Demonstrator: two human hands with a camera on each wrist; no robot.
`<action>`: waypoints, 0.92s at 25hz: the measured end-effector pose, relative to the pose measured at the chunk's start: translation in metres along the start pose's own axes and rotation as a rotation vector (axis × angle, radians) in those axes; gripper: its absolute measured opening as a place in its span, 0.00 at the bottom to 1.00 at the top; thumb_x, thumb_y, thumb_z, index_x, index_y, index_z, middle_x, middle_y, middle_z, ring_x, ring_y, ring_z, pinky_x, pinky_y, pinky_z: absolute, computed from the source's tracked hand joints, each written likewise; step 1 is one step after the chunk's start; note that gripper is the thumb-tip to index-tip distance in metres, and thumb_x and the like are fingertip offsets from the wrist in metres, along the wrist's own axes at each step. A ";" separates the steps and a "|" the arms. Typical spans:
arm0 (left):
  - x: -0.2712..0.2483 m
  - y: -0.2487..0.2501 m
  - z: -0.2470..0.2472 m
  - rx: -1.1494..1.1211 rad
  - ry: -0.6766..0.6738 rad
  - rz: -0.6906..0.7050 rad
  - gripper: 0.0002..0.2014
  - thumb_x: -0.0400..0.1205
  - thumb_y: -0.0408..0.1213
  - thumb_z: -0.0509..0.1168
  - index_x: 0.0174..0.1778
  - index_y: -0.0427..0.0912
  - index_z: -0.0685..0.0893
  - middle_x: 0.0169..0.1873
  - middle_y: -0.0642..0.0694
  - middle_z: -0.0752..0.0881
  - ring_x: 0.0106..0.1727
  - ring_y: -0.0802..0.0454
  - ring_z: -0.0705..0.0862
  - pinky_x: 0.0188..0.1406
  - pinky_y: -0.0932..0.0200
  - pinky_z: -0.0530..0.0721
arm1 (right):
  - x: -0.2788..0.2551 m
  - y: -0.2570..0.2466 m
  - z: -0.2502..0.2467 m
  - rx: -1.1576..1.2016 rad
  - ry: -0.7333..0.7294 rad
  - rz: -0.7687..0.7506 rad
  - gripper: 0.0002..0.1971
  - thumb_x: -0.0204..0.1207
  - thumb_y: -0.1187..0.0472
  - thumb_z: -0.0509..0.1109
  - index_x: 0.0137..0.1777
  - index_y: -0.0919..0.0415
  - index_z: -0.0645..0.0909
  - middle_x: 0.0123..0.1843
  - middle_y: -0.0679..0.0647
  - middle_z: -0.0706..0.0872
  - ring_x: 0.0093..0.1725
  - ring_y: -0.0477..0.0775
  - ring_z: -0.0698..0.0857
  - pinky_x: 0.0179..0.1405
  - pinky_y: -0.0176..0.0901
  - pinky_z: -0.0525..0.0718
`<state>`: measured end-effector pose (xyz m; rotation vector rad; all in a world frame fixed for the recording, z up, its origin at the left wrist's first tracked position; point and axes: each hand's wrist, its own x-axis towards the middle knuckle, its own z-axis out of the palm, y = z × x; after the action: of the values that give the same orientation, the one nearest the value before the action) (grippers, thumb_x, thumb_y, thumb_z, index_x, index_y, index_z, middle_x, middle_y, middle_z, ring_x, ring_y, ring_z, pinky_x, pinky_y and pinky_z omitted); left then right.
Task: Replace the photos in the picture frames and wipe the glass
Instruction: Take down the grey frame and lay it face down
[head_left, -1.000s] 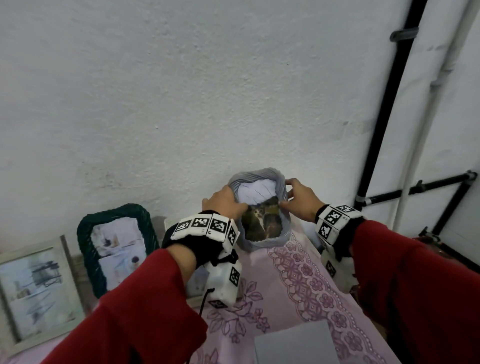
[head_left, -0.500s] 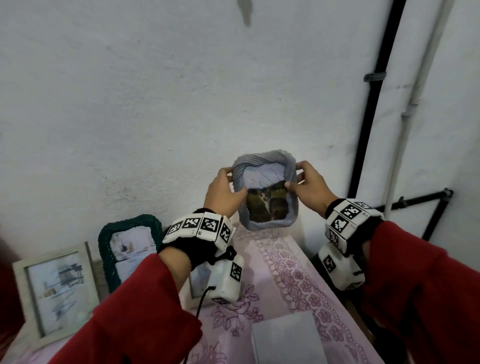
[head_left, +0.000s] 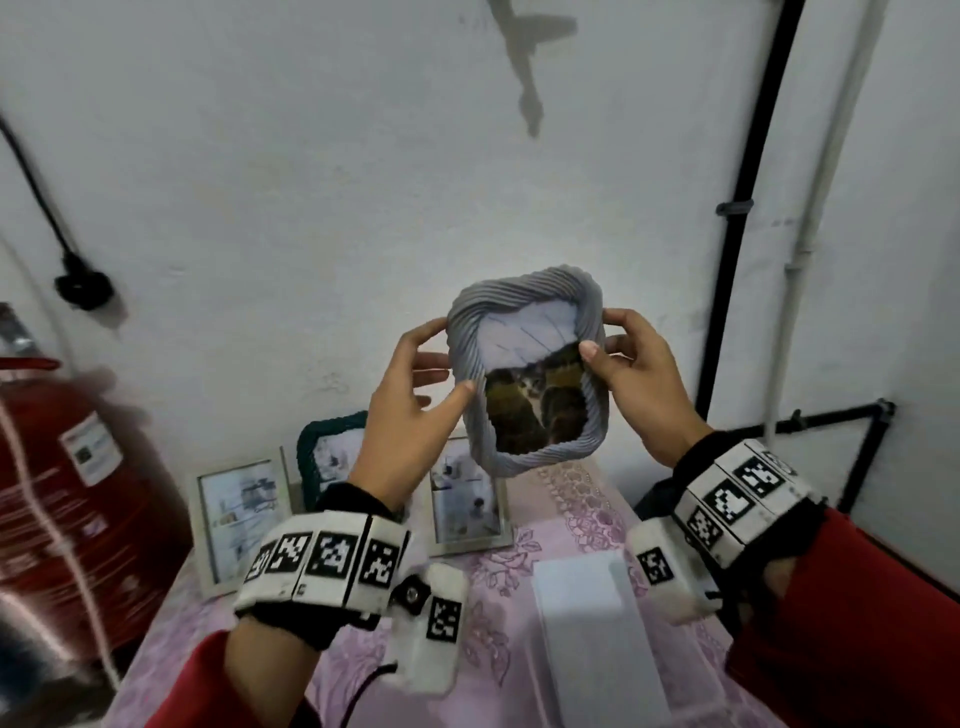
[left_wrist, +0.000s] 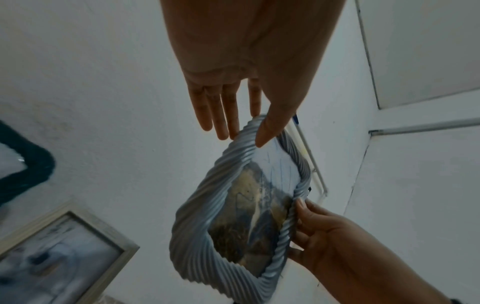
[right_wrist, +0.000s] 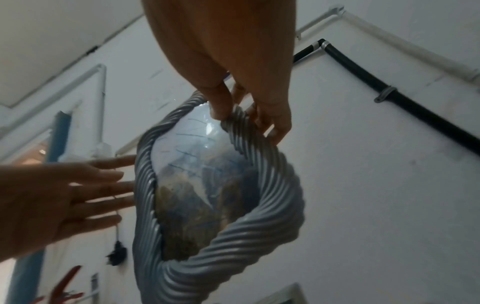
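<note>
Grey ribbed picture frame (head_left: 524, 384) with a cat photo (head_left: 535, 410) is held aloft, pinched by the right hand (head_left: 639, 384). The left hand (head_left: 410, 410) touches its edge with straight fingers. No writing can be read.

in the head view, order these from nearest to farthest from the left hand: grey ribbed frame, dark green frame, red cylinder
1. grey ribbed frame: touched by the left hand, to its right.
2. dark green frame: behind and below the hand, against the wall.
3. red cylinder: far left edge.
</note>
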<state>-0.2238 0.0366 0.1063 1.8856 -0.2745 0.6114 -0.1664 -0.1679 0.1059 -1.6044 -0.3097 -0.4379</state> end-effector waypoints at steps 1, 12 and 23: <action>-0.017 0.002 -0.009 -0.030 -0.006 -0.015 0.25 0.78 0.41 0.69 0.69 0.63 0.70 0.52 0.54 0.82 0.53 0.64 0.82 0.49 0.66 0.82 | -0.015 -0.004 0.007 0.037 -0.004 0.016 0.13 0.80 0.66 0.65 0.64 0.59 0.75 0.40 0.53 0.78 0.37 0.46 0.82 0.37 0.34 0.83; -0.171 -0.048 -0.051 -0.483 0.056 -0.220 0.30 0.82 0.26 0.61 0.76 0.58 0.65 0.54 0.47 0.89 0.56 0.48 0.88 0.49 0.55 0.88 | -0.167 0.022 0.063 0.342 -0.246 0.255 0.16 0.79 0.59 0.66 0.66 0.56 0.73 0.43 0.53 0.90 0.44 0.48 0.90 0.38 0.36 0.87; -0.254 -0.076 -0.041 -0.359 0.154 -0.392 0.27 0.82 0.32 0.63 0.74 0.60 0.67 0.61 0.39 0.83 0.61 0.47 0.84 0.58 0.53 0.86 | -0.251 0.070 0.067 0.485 -0.354 0.418 0.19 0.76 0.56 0.67 0.66 0.50 0.74 0.63 0.57 0.86 0.62 0.59 0.86 0.58 0.51 0.86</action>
<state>-0.4146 0.0796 -0.0778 1.4826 0.0838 0.4039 -0.3513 -0.0915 -0.0736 -1.2154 -0.3074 0.2353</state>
